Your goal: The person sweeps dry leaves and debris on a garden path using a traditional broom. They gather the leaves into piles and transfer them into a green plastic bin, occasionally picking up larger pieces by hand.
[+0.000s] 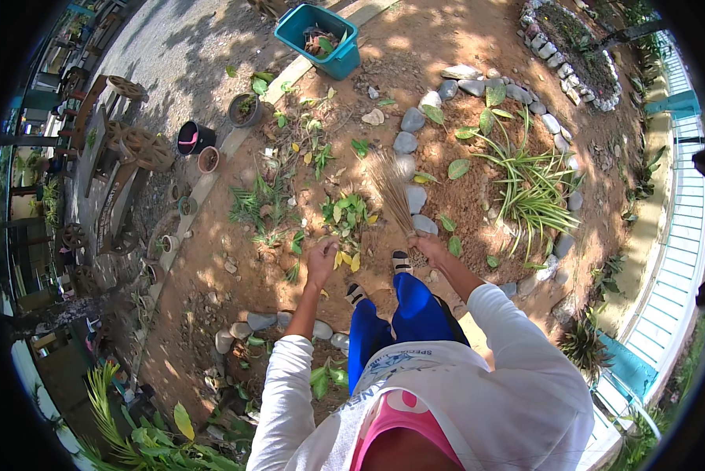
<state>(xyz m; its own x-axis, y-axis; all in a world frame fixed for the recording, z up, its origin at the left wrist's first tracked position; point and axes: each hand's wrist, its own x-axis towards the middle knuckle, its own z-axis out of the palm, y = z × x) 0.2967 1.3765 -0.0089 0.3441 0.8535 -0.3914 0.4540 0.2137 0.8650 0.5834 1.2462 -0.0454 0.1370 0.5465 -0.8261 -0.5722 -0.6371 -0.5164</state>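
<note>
My right hand (427, 247) is closed around the bound end of a stick broom (394, 191), whose thin bristles fan out up and left, beside a curved border of grey stones (412, 120). My left hand (323, 257) hangs above the soil with its fingers curled in; whether anything small is between them cannot be told. Just beyond it lie a clump of green leaves (345, 213) and a few yellow leaves (354, 262) on the ground. Cut fern-like fronds (252, 203) lie farther left.
A teal plastic bin (342, 62) holding leaves stands at the top by a concrete curb (296, 70). Flower pots (245, 110) line the curb. Inside the stone ring grows a striped spider plant (529, 194). Wooden wheels and benches stand at left; a white fence (670, 253) runs along the right.
</note>
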